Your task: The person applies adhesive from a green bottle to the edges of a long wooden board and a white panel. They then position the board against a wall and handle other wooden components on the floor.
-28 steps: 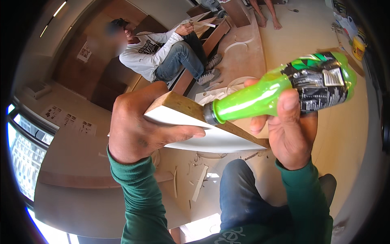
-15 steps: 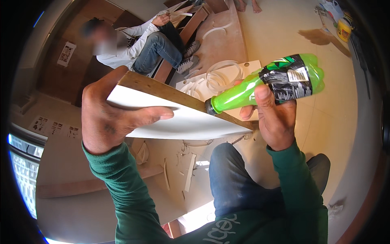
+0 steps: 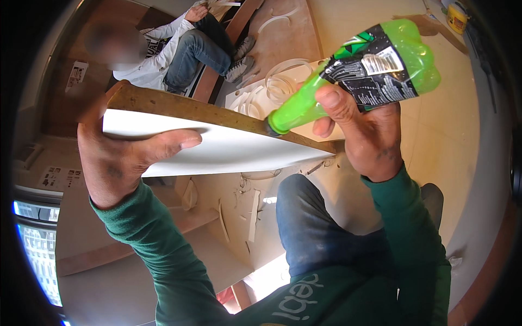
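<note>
My left hand (image 3: 128, 144) grips the left end of a white-faced board (image 3: 217, 149), its thumb lying along the white face. The board's bare brown edge faces up and slants down to the right. In my right hand (image 3: 364, 127) is a green plastic bottle (image 3: 304, 100) with a black label, tilted so its dark mouth touches the brown edge. My thumb and fingers wrap round the bottle's body. Whether anything flows from the mouth is hidden.
A person (image 3: 190, 60) sits at the upper left, holding a thin white strip. Coiled white edging strips (image 3: 283, 81) lie on a board ahead. Offcuts (image 3: 254, 214) litter the floor by my knee. A yellow tub (image 3: 457, 19) stands at the far right.
The board's left end has shifted left and nearer with my left hand. The bottle's mouth has moved slightly left and up in view, while its base has tipped higher.
</note>
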Available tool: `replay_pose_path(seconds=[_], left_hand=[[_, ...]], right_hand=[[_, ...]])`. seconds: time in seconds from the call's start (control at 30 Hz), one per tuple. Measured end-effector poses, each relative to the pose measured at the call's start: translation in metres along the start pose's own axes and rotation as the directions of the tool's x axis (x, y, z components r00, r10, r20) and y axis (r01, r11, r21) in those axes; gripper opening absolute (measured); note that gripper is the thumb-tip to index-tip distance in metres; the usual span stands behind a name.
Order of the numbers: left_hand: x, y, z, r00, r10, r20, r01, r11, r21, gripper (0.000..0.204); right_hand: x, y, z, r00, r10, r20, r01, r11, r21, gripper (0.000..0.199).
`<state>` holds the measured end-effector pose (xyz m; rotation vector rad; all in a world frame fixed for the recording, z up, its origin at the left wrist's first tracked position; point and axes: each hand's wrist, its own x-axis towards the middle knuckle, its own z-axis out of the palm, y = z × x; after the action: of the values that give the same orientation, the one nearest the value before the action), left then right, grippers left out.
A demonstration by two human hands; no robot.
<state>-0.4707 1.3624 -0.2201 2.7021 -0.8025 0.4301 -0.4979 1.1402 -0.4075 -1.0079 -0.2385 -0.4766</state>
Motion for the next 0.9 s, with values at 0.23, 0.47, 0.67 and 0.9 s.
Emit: replay_pose_path(seconds=[0.23,0.47,0.67,0.9], left_hand=[[0.009,0.001,-0.003,0.995,-0.079,0.055,0.082,0.995,-0.06,0.058],[0.008,-0.01,-0.002,0.987,-0.159,-0.001,0.159,0.987,0.018,0.063],[0.007,-0.003,0.0,0.997,-0.079,-0.011,0.079,0.996,-0.035,0.059],[0.004,-0.014,-0.01,0.996,-0.057,0.071,0.061,0.996,-0.063,0.055]], right_hand=[[0.018,-0.013,0.019,0.998,-0.052,0.037,0.045,0.984,0.17,0.024],[-0.026,0.043,-0.019,0.976,0.13,-0.174,-0.131,0.991,0.005,0.035],[-0.029,0.053,-0.026,0.958,0.185,-0.219,-0.164,0.98,0.113,0.038],[-0.026,0.026,-0.005,0.974,0.13,-0.188,-0.1,0.982,0.163,0.033]])
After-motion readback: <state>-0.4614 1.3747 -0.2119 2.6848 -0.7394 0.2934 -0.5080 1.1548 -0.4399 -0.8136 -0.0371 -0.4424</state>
